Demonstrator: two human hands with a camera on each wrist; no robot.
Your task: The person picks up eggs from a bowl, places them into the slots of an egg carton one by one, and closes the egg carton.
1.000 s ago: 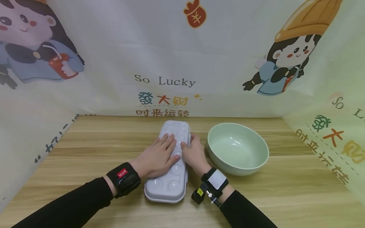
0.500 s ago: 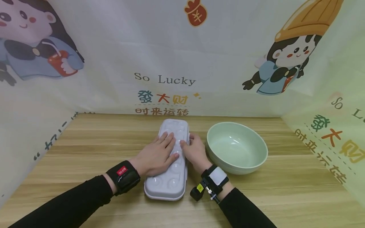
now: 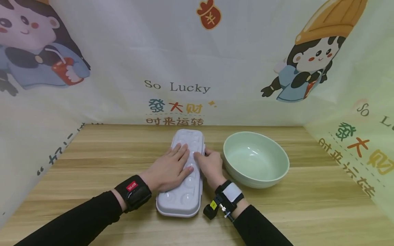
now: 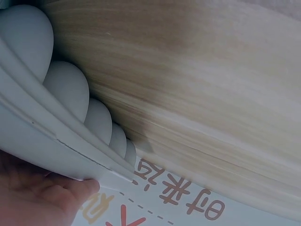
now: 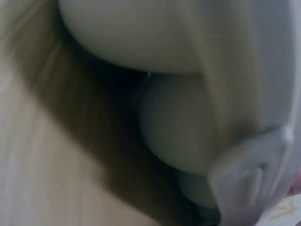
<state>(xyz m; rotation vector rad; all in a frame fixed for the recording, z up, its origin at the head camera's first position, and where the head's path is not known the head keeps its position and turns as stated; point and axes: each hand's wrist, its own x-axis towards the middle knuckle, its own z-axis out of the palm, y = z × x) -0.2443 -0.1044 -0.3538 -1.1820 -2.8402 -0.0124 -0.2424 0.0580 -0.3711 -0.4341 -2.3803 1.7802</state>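
A long white egg box (image 3: 180, 205) with a closed lid, domed on top, lies lengthwise on the table in the head view. My left hand (image 3: 169, 169) rests flat across the lid with its fingers straight. At the box's right side, my right hand (image 3: 211, 167) has its thumb over the lid's edge and its fingers bent along the side. The right wrist view shows a side latch (image 5: 249, 183) near the rounded egg cups (image 5: 178, 122) under the rim. In the left wrist view my left fingers (image 4: 51, 197) lie along the lid, above a row of cups.
A pale green bowl (image 3: 255, 160) stands close to the right of my right hand, with nothing seen inside it. The wooden table (image 3: 107, 153) ends at a printed backdrop (image 3: 246, 51) that rises behind and on both sides.
My right wrist has shifted slightly left and its fingers have moved a little at the box's side. The left hand, egg box and bowl keep their places.
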